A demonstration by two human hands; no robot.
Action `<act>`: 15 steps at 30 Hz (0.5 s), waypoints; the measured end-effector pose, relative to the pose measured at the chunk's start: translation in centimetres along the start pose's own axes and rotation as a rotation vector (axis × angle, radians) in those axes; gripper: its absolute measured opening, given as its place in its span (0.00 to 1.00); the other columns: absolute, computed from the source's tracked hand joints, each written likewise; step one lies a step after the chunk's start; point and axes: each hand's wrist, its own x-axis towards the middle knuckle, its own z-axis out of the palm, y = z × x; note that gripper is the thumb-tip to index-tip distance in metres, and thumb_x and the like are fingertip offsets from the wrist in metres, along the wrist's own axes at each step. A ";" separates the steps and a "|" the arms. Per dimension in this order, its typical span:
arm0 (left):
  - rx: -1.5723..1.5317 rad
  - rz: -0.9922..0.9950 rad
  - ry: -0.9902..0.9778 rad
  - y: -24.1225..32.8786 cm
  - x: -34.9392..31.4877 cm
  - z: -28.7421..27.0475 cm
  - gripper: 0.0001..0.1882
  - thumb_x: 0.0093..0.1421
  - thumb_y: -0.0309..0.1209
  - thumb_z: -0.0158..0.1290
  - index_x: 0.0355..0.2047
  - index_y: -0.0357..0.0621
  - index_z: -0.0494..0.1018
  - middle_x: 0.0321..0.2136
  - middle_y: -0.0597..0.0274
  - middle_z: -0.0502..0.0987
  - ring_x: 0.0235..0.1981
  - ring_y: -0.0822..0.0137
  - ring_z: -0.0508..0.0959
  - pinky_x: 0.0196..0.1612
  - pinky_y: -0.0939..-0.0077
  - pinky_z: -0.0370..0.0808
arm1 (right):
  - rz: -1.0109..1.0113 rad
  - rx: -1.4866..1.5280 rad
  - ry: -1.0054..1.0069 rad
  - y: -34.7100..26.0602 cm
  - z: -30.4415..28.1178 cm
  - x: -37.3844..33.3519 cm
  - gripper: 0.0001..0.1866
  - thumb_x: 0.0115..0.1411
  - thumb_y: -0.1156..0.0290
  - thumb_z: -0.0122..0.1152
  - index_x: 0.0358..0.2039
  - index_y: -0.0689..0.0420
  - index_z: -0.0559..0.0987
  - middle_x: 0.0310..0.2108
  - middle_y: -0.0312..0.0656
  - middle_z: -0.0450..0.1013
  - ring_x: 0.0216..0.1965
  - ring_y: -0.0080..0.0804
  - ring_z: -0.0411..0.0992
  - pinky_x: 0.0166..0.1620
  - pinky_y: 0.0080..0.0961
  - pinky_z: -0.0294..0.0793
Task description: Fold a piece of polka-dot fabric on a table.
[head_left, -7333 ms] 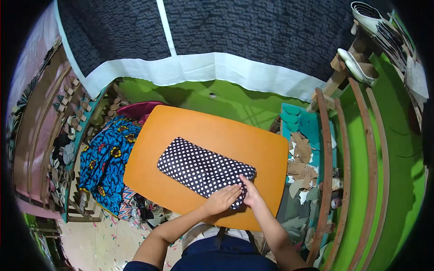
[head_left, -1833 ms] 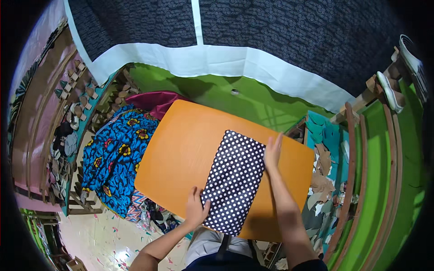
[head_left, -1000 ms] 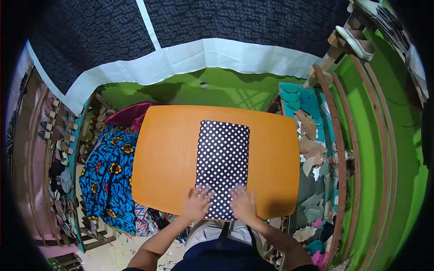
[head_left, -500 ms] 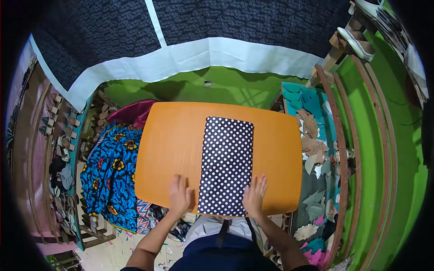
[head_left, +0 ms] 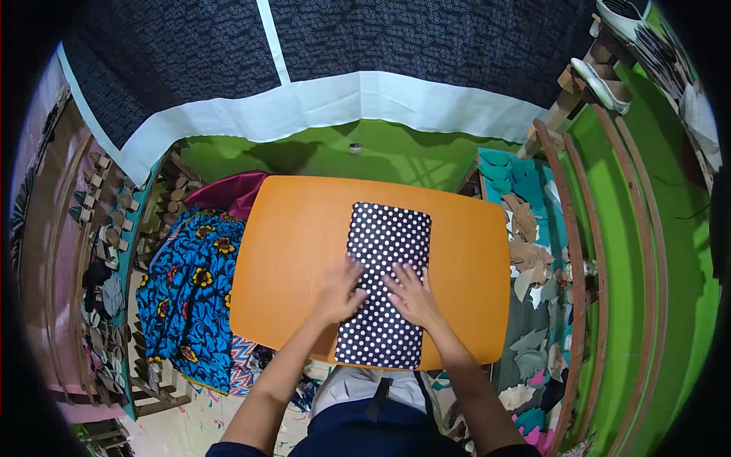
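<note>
A folded black cloth with white polka dots [head_left: 384, 335] lies lengthwise on an orange table [head_left: 293, 236], its near end close to the front edge. My left hand [head_left: 339, 293], slightly blurred, is at the cloth's left edge with fingers apart and reaching over the dots. On the cloth's right half rests my right hand [head_left: 412, 295], fingers spread flat and pointing inward. Neither hand grips anything. The cloth beneath both palms is partly hidden.
Blue flowered fabric [head_left: 190, 289] and a maroon cloth [head_left: 232, 192] are heaped left of the table. Scraps of material [head_left: 529, 259] cover a surface at the right, beside wooden rails [head_left: 567, 228]. A dark curtain [head_left: 426, 46] with a white border hangs beyond.
Both hands have moved forward and inward. The left came from the bare tabletop to the cloth's left edge, and the right from the cloth's lower right edge onto its surface.
</note>
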 end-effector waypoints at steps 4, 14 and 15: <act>0.354 0.163 -0.294 -2.4 1.2 1.5 0.27 0.58 0.45 0.38 0.56 0.51 0.57 0.58 0.55 0.53 0.59 0.56 0.53 0.59 0.51 0.45 | 0.212 -0.139 0.088 3.4 1.9 2.3 0.24 0.61 0.55 0.33 0.57 0.42 0.58 0.62 0.39 0.44 0.64 0.36 0.38 0.60 0.53 0.35; 0.457 -0.095 -0.174 0.2 3.3 -0.1 0.28 0.59 0.49 0.35 0.54 0.44 0.59 0.56 0.53 0.56 0.60 0.55 0.50 0.60 0.55 0.44 | 0.609 -0.068 0.154 2.5 -1.1 2.7 0.25 0.59 0.57 0.38 0.57 0.45 0.58 0.61 0.49 0.46 0.62 0.47 0.41 0.58 0.58 0.34; 0.455 -0.085 -0.171 -0.7 3.4 -0.1 0.28 0.59 0.49 0.35 0.54 0.44 0.59 0.56 0.53 0.56 0.60 0.55 0.50 0.60 0.55 0.44 | 0.892 0.079 0.490 3.8 0.3 2.6 0.27 0.58 0.58 0.39 0.58 0.52 0.57 0.59 0.51 0.48 0.61 0.48 0.43 0.59 0.55 0.36</act>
